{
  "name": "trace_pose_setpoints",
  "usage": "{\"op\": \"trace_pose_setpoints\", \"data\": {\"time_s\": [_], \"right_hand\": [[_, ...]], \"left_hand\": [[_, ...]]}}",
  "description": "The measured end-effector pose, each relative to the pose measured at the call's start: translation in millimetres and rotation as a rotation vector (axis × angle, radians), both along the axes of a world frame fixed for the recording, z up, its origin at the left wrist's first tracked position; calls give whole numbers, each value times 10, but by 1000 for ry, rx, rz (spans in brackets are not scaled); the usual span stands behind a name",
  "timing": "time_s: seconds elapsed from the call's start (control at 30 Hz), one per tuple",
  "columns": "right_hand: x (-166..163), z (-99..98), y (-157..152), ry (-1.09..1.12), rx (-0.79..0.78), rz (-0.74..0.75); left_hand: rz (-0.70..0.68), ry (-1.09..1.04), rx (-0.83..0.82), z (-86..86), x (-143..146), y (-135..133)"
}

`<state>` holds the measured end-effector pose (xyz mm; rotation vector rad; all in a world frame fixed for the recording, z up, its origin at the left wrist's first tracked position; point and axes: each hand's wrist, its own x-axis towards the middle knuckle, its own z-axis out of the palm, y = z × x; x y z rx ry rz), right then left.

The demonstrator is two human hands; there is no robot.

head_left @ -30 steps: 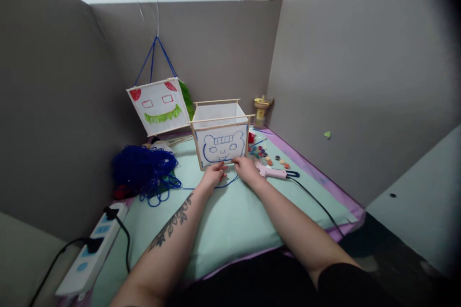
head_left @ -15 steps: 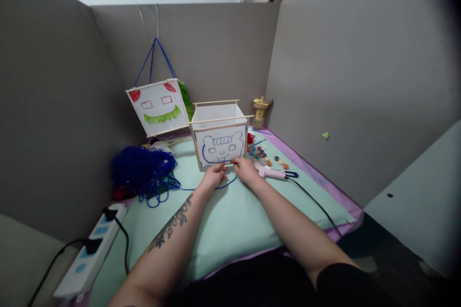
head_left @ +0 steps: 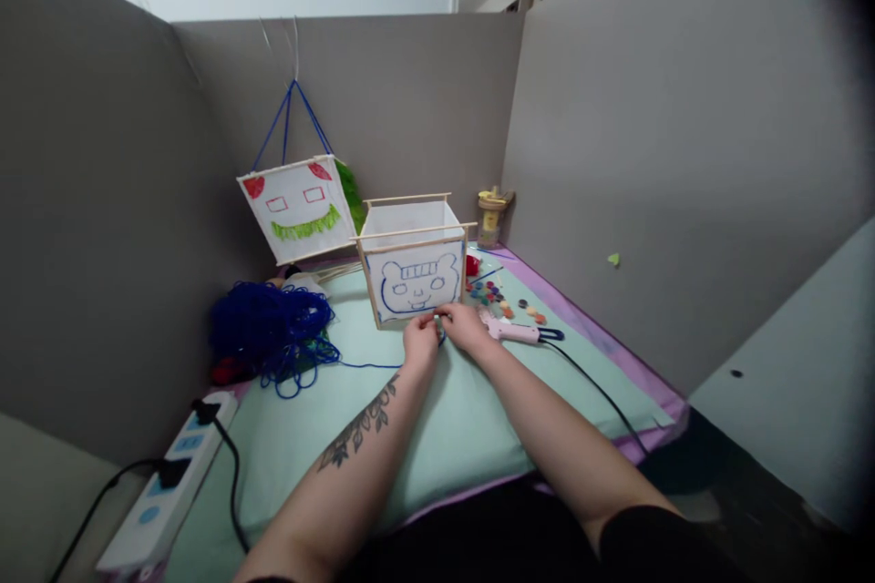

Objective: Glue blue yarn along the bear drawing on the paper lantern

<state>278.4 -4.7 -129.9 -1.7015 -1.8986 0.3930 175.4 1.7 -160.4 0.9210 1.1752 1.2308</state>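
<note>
A white paper lantern (head_left: 417,285) with a wooden-stick frame stands upright, open at the top. A bear-like face is drawn in blue on its front, and blue yarn (head_left: 369,365) runs along part of the outline. At the lower front edge, my left hand (head_left: 422,342) is closed in a pinch on the yarn. Beside it my right hand (head_left: 461,325) has its fingers pressed at the drawing's lower right, by the chin line; the yarn passes close to its fingertips. The yarn leads left to a tangled blue heap (head_left: 270,328).
A finished-looking lantern (head_left: 301,209) hangs at the back left. A pink glue gun (head_left: 516,331) with a black cable lies at right, near several coloured buttons (head_left: 485,293). A yellow stand (head_left: 490,214) is in the corner. A power strip (head_left: 170,478) lies front left. Grey partitions enclose the table.
My left hand has moved right and closed up against my right hand, drawing the yarn along. My right hand stays nearly in place at the lantern's lower edge.
</note>
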Motion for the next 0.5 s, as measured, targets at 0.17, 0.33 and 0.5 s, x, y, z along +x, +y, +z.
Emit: {"op": "trace_pose_setpoints", "data": {"time_s": [0.17,0.33,0.5], "right_hand": [[1,-23,19,-11,-3,1],[11,-38,19,-3,18,6],[4,-19,3,-2,-6,-3]], "left_hand": [[78,-16,-30,36,-33,-17],[54,-40,-15,43,-52,-12],[32,-27,-30,32,-36,17]]}}
